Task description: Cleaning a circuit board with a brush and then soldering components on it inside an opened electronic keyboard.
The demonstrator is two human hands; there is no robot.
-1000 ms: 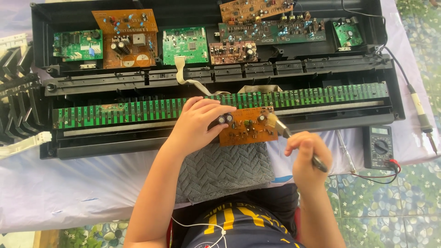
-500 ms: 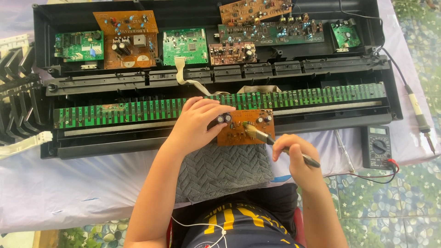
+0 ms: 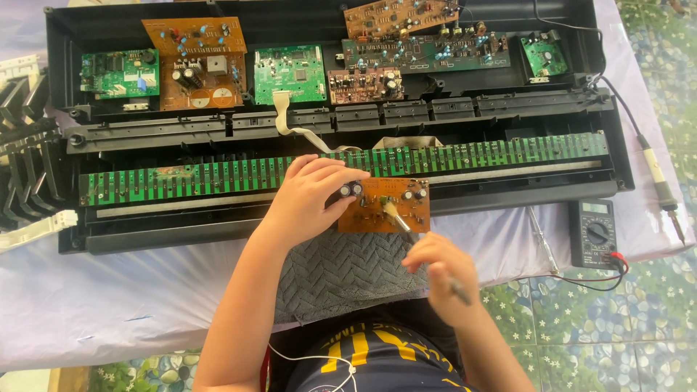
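Observation:
My left hand point(image 3: 308, 194) grips the left edge of a small orange circuit board point(image 3: 396, 210) with black capacitors, held over the front rail of an opened black keyboard case point(image 3: 145, 232). My right hand point(image 3: 439, 272) holds a small brush point(image 3: 398, 218) like a pen, its pale bristle tip resting on the middle of the board. A grey knitted cloth point(image 3: 345, 272) lies just below the board, on the table's near edge.
A long green key-contact strip point(image 3: 508, 151) crosses the case. Several green and brown circuit boards point(image 3: 196, 62) sit along its back. A multimeter point(image 3: 597, 234) with leads, a screwdriver point(image 3: 541, 243) and a soldering iron point(image 3: 664, 192) lie at the right. Loose keys point(image 3: 29, 174) are stacked left.
My right hand has moved left and down, sweeping the brush tip from the board's right edge to its middle. The left hand and board have stayed in place.

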